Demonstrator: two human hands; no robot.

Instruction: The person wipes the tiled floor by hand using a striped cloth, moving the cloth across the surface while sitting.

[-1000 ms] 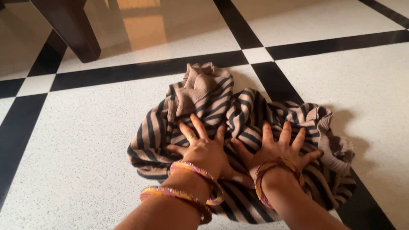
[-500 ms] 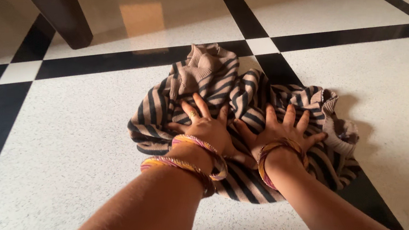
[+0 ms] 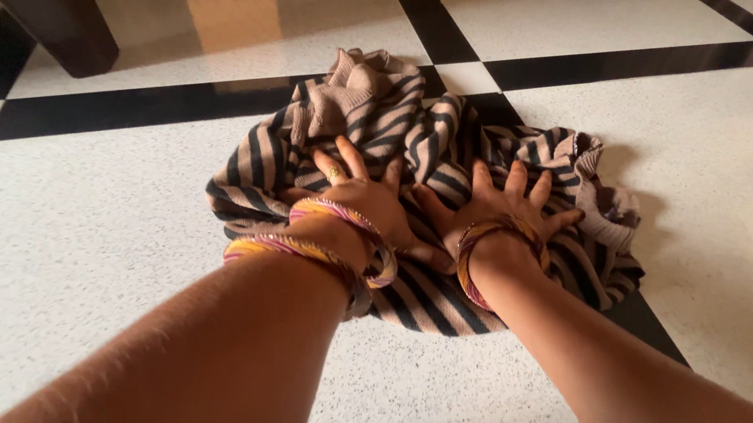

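Observation:
A crumpled beige cloth with dark stripes [image 3: 386, 116] lies bunched on a white speckled floor with black bands. My left hand [image 3: 362, 192] presses flat on the cloth's near left part, fingers spread, a ring on one finger and coloured bangles on the wrist. Beside it, thumbs almost touching, my right hand [image 3: 502, 201] presses flat on the cloth's middle, fingers apart, with bangles on that wrist too. Neither hand grips the fabric; both palms rest on top of it.
A dark wooden furniture leg [image 3: 42, 0] stands on the floor at the upper left. Black tile bands [image 3: 129, 105] cross under and beside the cloth. Warm light reflects off the floor [image 3: 222, 3] beyond the cloth.
Both hands and the cloth have slid a little away from me along the floor, and the view has closed in on them. The hands stay flat on the cloth.

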